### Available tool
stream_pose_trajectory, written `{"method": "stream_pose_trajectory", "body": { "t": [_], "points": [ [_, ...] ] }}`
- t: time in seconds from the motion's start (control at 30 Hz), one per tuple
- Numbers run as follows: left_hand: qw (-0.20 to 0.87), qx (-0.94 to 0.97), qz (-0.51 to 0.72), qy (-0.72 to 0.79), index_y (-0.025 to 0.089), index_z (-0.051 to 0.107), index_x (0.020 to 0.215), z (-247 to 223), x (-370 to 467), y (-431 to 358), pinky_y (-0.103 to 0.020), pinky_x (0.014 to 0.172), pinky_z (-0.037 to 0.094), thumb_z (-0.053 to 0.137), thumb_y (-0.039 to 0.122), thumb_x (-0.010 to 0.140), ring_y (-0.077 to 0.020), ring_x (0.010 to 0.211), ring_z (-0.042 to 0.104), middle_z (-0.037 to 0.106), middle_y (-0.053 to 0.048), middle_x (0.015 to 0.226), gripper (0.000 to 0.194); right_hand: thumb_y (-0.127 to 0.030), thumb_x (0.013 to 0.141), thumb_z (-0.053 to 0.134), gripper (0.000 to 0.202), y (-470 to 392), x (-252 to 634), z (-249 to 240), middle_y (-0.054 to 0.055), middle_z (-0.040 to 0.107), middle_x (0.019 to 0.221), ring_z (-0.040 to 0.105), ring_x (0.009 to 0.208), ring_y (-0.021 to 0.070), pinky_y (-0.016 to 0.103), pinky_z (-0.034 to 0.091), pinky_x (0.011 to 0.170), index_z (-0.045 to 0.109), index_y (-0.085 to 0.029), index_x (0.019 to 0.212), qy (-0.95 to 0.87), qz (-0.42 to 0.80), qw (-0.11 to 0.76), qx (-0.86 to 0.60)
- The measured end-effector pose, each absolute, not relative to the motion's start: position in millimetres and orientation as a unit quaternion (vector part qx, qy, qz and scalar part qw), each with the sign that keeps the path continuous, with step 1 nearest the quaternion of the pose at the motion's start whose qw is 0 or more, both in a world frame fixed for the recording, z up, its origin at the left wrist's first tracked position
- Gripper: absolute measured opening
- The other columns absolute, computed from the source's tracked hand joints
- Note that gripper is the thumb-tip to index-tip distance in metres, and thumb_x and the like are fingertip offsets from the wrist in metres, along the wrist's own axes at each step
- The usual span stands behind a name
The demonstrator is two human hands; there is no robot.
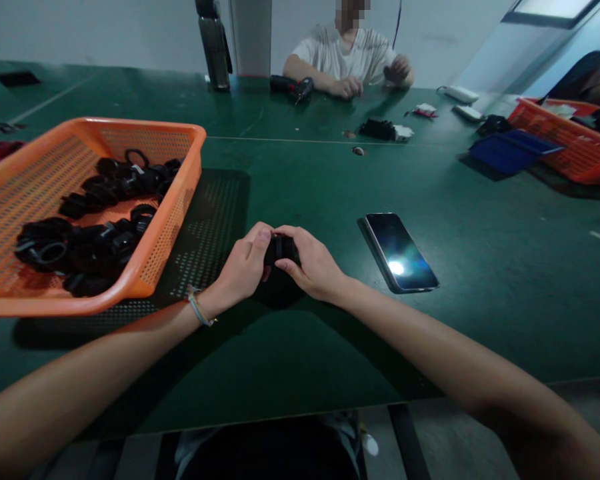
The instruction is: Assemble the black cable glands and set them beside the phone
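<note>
One left hand (244,265) and one right hand (316,265) grasp a black part (281,247), right of the orange basket (167,235).

On the table (495,267), a basket (166,237) is standing at the left with parts (95,247) lying inside. Right of it, the left hand (247,263) and right hand (314,263) are holding a piece (283,248) between them; a phone (403,253) is lying farther right. Behind, a power tool (304,89) is lying before a co-worker (330,53).

1 phone (409,263) lies on green tbl (320,360) w/ blue tray (511,152) nr orange-red basket (583,152).
</note>
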State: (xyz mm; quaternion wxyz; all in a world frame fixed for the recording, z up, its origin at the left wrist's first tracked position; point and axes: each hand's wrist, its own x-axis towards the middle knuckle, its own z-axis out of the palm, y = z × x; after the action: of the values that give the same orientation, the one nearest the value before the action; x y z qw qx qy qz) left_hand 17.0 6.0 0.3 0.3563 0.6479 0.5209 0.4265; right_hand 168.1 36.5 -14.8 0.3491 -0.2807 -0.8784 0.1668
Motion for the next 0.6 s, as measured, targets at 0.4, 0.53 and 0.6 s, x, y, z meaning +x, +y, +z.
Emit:
{"method": "stream_pose_trajectory", "body": {
  "t": [0.4,0.53,0.6],
  "points": [
    [0.421,0.543,0.484,0.542,0.017,0.049,0.073,-1.5,19.6,8.9,-0.017,0.031,0.032,0.026,0.045,0.091,-0.0075,0.033,0.038,0.04,0.004,0.047,0.041,-0.044,0.09,0.04,0.039,38.5,170.4,-11.4,0.013,0.057,0.108,0.052,0.097,0.0255,0.047,0.046,0.082,0.041,-0.018,0.118,-0.894,0.123,0.361,-0.234],
    [0.392,0.556,0.469,0.563,0.017,0.051,0.062,-4.1,18.7,10.6,-0.021,0.036,0.035,0.027,0.044,0.091,-0.0099,0.036,0.041,0.041,0.003,0.044,0.046,-0.051,0.089,0.037,0.044,37.1,169.6,-10.3,0.013,0.057,0.108,0.051,0.098,0.0267,0.049,0.045,0.084,0.044,-0.018,0.115,-0.895,0.11,0.347,-0.258],
    [0.365,0.571,0.464,0.571,0.017,0.051,0.058,-5.6,18.2,10.9,-0.023,0.04,0.038,0.028,0.042,0.09,-0.0115,0.04,0.044,0.044,0.001,0.044,0.047,-0.052,0.089,0.034,0.045,35.6,168.9,-10.3,0.014,0.057,0.106,0.053,0.094,0.026,0.048,0.046,0.081,0.043,-0.016,0.116,-0.897,0.104,0.341,-0.26]
  ]
}}
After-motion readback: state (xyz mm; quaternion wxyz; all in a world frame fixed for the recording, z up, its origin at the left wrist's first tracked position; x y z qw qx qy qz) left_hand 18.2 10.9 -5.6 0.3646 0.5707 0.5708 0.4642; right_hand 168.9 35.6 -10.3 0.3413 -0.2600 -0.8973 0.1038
